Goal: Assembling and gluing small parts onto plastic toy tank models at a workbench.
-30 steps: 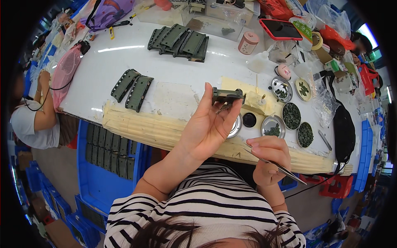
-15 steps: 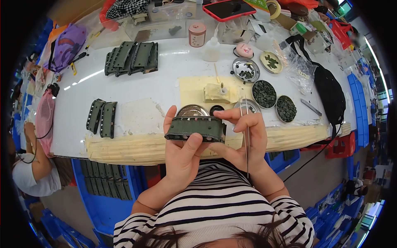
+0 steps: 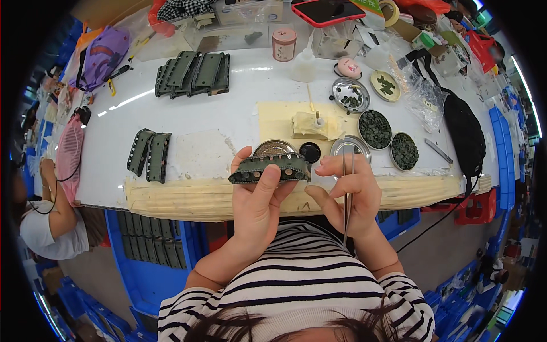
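Note:
My left hand (image 3: 253, 199) grips a dark green model part (image 3: 293, 164), long and curved, its thumb across the front. Small round wheel-like pieces line the part's near side, some hidden by that thumb. Beside its right end, my right hand (image 3: 362, 196) is closed around metal tweezers (image 3: 346, 214), their tips pointing away from me. The right thumb and forefinger are apart from the part. Behind the hands are a tin of brownish bits (image 3: 273, 148), a round black lid or pot (image 3: 309, 152) and a shallow metal dish (image 3: 356, 145).
Similar green parts are stacked (image 3: 194, 74) at the back left, with two more (image 3: 149, 155) nearer. Round tins of dark green pieces (image 3: 375, 129) stand right of a yellowish block (image 3: 310, 126). A blue crate (image 3: 134, 279) sits below the padded table edge (image 3: 182, 199). Another person (image 3: 54, 228) is at left.
The green part has tilted, bringing its wheeled side more into view. My right fingers have drawn away from its right end, still with the tweezers. The whole view has shifted slightly.

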### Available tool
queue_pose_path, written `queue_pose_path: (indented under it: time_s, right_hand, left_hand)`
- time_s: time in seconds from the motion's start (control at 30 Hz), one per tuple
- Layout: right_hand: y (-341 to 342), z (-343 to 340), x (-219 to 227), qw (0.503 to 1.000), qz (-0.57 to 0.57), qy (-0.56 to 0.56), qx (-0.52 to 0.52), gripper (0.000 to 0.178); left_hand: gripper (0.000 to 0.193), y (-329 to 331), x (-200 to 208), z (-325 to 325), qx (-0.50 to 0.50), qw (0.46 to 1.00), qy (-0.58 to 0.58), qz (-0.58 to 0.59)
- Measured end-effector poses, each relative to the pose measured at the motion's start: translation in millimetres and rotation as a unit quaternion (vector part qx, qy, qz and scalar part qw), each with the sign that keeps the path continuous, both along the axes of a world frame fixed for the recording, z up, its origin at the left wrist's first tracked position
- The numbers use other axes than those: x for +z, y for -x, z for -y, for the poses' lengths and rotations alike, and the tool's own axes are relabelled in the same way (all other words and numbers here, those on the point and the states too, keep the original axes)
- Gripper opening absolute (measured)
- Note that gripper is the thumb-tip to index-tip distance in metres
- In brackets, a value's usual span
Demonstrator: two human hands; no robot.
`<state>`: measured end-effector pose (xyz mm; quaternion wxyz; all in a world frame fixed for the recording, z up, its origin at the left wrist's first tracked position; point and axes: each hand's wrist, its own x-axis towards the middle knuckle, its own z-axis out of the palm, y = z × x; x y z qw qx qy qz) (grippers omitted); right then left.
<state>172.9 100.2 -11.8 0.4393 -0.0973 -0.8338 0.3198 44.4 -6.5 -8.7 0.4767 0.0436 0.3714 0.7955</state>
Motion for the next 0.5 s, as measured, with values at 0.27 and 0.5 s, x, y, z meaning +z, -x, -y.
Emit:
queue_pose_path:
  time_s: [0.27, 0.5]
  right_hand:
    - [-4.9, 9.8, 13.1, 0.968, -0.063, 0.239, 0.033, 0.031]
    - [-7.4, -0.1, 14.0, 0.968, -0.035, 0.241, 0.067, 0.019]
  left_hand:
    - [0.056, 4.0, 0.5, 0.5, -0.006, 1.000, -0.028, 0.012]
    - [0.054, 9.3, -0.7, -0.6, -0.031, 0.993, -0.061, 0.097]
